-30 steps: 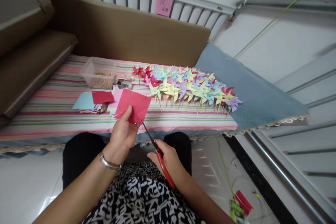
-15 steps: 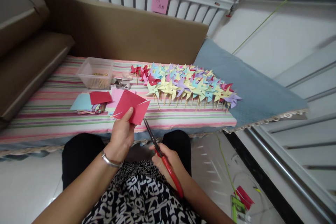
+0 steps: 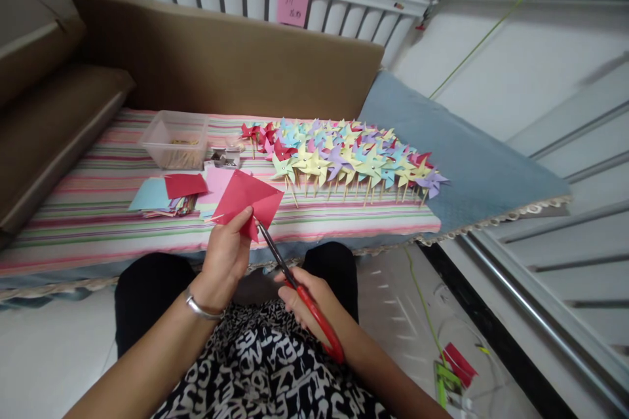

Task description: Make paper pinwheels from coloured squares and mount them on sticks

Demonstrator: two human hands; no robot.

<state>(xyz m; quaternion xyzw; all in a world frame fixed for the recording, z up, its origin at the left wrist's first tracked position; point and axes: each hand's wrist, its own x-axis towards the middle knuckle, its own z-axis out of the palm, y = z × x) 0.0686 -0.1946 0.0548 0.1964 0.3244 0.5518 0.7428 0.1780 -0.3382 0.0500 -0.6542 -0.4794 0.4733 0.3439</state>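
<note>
Between thumb and fingers, my left hand (image 3: 227, 250) pinches a square of red paper (image 3: 250, 195), with a slit showing at its left corner. My right hand (image 3: 312, 301) is wrapped round the red handles of a pair of scissors (image 3: 275, 252). The blades reach the lower right edge of the paper, close to my left thumb. Just behind the paper lie a pink sheet (image 3: 216, 184) and a stack of coloured paper squares (image 3: 153, 195) topped by light blue and red ones.
Many finished paper pinwheels (image 3: 344, 157) on sticks lie at the right on the striped cloth (image 3: 98, 209). A clear plastic box (image 3: 171, 134) holds wooden sticks, beside a small container (image 3: 226, 156). Cardboard (image 3: 246, 59) stands behind; a pink note (image 3: 293, 0) hangs on the radiator.
The scissors have moved left and up, from beside the red paper to its lower right edge. The paper has turned slightly in my left hand.
</note>
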